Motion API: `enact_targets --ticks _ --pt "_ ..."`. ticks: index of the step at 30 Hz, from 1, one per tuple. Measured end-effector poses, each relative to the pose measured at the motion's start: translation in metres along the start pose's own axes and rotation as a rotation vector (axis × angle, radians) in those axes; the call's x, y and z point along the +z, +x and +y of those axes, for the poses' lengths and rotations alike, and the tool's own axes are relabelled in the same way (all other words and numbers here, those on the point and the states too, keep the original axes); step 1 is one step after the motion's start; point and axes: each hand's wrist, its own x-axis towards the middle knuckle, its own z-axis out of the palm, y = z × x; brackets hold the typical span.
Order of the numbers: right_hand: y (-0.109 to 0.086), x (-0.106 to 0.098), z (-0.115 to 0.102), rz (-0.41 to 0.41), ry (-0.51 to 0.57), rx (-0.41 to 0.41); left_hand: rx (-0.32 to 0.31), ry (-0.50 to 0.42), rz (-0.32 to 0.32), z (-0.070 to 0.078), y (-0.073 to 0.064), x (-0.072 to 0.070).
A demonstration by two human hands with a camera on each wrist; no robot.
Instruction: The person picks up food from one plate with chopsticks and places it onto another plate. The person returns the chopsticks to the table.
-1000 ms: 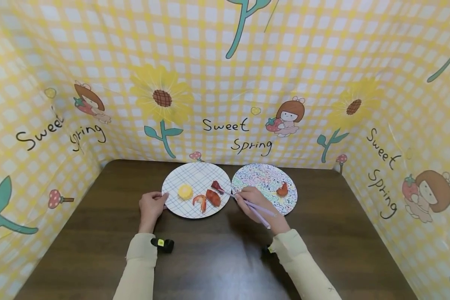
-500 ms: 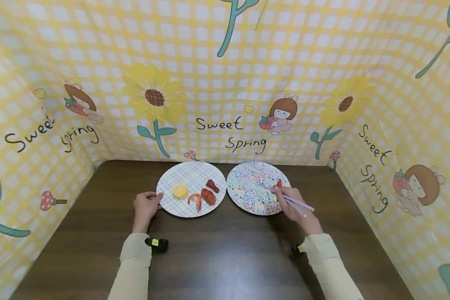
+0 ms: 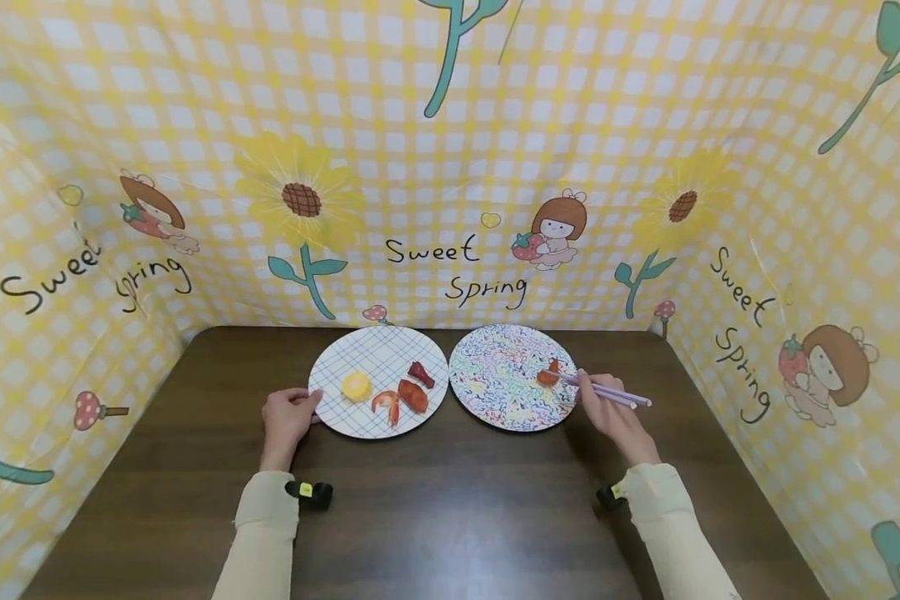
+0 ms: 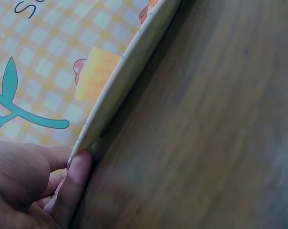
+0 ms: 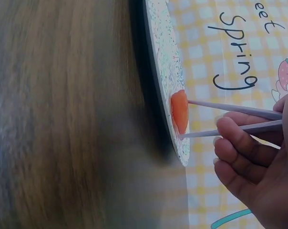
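Observation:
My left hand point(image 3: 288, 417) pinches the left rim of a white plate with blue checked lines point(image 3: 375, 350), thumb and fingers at its edge. On that plate lie a yellow corn piece point(image 3: 356, 386), a shrimp point(image 3: 386, 406), a reddish-brown food piece point(image 3: 412, 396) and a dark red food piece point(image 3: 421, 373). My right hand point(image 3: 611, 412) grips a pair of light purple chopsticks point(image 3: 618, 393). Their tips are spread, one at each end of an orange-red food piece point(image 5: 180, 112). That piece lies on the multicoloured speckled plate point(image 3: 502, 400).
Both plates stand side by side at the back of a dark wooden table point(image 3: 420, 517). A yellow checked cloth point(image 3: 390, 167) with flower prints hangs behind the table and along both sides. Each wrist wears a black camera band.
My right hand has moved right with the chopsticks, from the dark red piece on the checked plate to the orange-red piece on the speckled plate. My left hand stays at its rim.

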Motion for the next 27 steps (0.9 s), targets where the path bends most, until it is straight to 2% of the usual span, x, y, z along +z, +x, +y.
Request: enact_targets --ticks 4,7,13,15,20,27 --pt "0.003 0.001 0.002 -0.082 0.034 0.079 -0.011 0.005 -0.024 0.001 -0.001 -0.002" --pt "0.006 0.002 0.002 -0.118 0.086 0.106 -0.017 0.008 -0.034 0.001 0.000 -0.003" --pt "0.012 0.003 -0.001 -0.146 0.131 0.106 -0.019 -0.022 -0.045 0.001 0.000 -0.003" --pt "0.013 0.004 -0.002 -0.157 0.124 0.110 -0.026 -0.018 -0.071 0.000 0.001 -0.005" --pt "0.015 0.004 -0.005 -0.155 0.109 0.134 -0.060 0.010 -0.221 0.004 0.007 -0.015" --pt "0.018 0.006 -0.007 -0.172 0.095 0.100 -0.052 0.060 -0.424 0.019 0.010 -0.030"
